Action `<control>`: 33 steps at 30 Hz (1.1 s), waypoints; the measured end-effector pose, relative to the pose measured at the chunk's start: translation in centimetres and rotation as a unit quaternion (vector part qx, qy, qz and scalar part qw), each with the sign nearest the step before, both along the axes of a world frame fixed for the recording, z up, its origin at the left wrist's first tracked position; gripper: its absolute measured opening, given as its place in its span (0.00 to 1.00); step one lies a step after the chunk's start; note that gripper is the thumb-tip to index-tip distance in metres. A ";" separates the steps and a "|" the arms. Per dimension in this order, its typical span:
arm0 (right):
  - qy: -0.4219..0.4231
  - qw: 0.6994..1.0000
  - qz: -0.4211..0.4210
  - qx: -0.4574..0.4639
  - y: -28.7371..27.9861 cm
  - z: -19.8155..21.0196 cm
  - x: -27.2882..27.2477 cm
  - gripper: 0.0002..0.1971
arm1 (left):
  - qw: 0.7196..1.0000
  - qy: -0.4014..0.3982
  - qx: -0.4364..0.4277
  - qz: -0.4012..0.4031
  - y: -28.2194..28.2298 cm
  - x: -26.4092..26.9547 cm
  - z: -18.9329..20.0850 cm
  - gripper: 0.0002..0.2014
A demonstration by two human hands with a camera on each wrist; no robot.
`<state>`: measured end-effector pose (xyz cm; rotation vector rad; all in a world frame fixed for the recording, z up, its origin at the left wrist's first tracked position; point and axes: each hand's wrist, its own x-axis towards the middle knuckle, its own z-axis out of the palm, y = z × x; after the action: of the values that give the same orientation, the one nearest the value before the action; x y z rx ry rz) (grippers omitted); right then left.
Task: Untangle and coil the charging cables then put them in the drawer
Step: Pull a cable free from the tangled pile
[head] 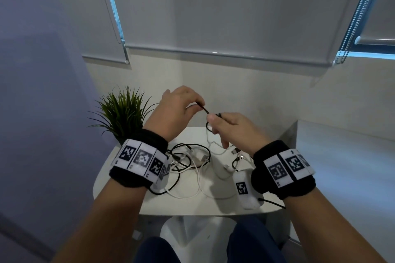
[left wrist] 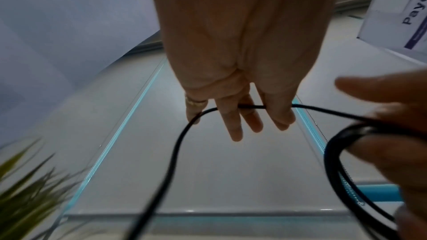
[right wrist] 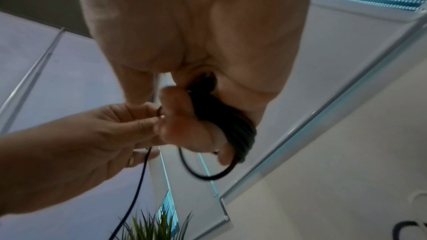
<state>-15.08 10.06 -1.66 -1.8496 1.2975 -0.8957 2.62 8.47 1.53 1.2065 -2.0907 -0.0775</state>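
Both hands are raised above the small white table [head: 188, 205], working one black cable [head: 204, 109]. My left hand [head: 181, 107] pinches a straight stretch of it; in the left wrist view the black cable [left wrist: 175, 145] passes through the fingers [left wrist: 233, 121] and drops in a loop. My right hand [head: 224, 126] grips several coiled turns of the same black cable [right wrist: 235, 129] against the palm; the coil [left wrist: 335, 154] shows at the right of the left wrist view. A tangle of black and white cables [head: 188, 160] with plugs lies on the table below. No drawer is in view.
A potted green plant [head: 121, 113] stands at the table's back left corner, close under my left wrist. Window blinds [head: 213, 6] with a bead chain [head: 354, 13] hang behind. A pale ledge [head: 342, 156] runs to the right of the table. My knees [head: 252, 241] sit below its front edge.
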 end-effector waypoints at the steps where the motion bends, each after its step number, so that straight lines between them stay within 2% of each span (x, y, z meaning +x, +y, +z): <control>1: -0.018 1.000 0.011 0.006 0.1 0.0 0.0 0.20 | 1.000 0.013 0.014 -0.004 -0.2 0.0 -0.3 0.07; 5: -0.161 0.986 0.033 0.010 0.3 0.6 0.3 0.20 | 0.997 0.010 0.074 0.005 -0.2 -0.7 -1.6 0.11; 9: -0.324 0.945 0.039 -0.003 0.2 1.6 0.0 0.19 | 0.989 -0.041 0.133 0.044 1.0 -1.5 -3.0 0.13; 12: -0.423 0.906 0.029 0.008 0.3 2.1 -0.4 0.18 | 0.978 -0.023 0.206 0.007 1.4 -1.7 -4.3 0.11; 15: -0.466 0.884 0.044 0.000 -0.2 2.0 -0.4 0.16 | 0.971 -0.045 0.235 -0.016 1.8 -1.9 -4.9 0.09; 16: -0.457 0.888 0.038 -0.013 -0.4 1.8 -0.4 0.15 | 0.970 -0.055 0.237 -0.022 2.0 -2.0 -4.9 0.09; 17: -0.423 0.905 0.019 -0.037 -0.6 1.5 -0.3 0.13 | 0.969 -0.067 0.238 -0.025 2.2 -2.1 -4.8 0.09; 19: -0.293 0.950 -0.044 -0.097 -0.8 1.0 -0.3 0.09 | 0.967 -0.075 0.242 -0.033 2.7 -2.0 -4.2 0.09; 21: -0.149 0.974 -0.083 -0.149 -0.8 0.5 -0.4 0.10 | 0.969 -0.074 0.233 -0.042 3.3 -2.0 -3.3 0.09; 26: 0.093 0.979 -0.091 -0.159 -0.6 -0.3 -0.2 0.17 | 0.984 -0.155 0.088 0.015 3.5 -1.6 -1.6 0.10; 28: 0.108 0.984 -0.075 -0.124 -0.5 -0.3 -0.1 0.15 | 0.990 -0.124 0.066 0.016 2.8 -0.9 -1.2 0.09; 31: 0.006 0.999 -0.022 -0.049 0.2 -0.1 -0.2 0.17 | 0.996 -0.055 0.074 0.021 1.9 0.1 -0.9 0.06; 33: -0.064 0.997 0.025 -0.029 0.7 0.0 -0.2 0.11 | 0.995 0.017 0.097 -0.002 1.7 0.3 -0.9 0.05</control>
<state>-15.30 10.71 -1.62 -1.8297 1.1540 -1.0179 2.97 10.13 0.63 1.3055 -2.0927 -0.3078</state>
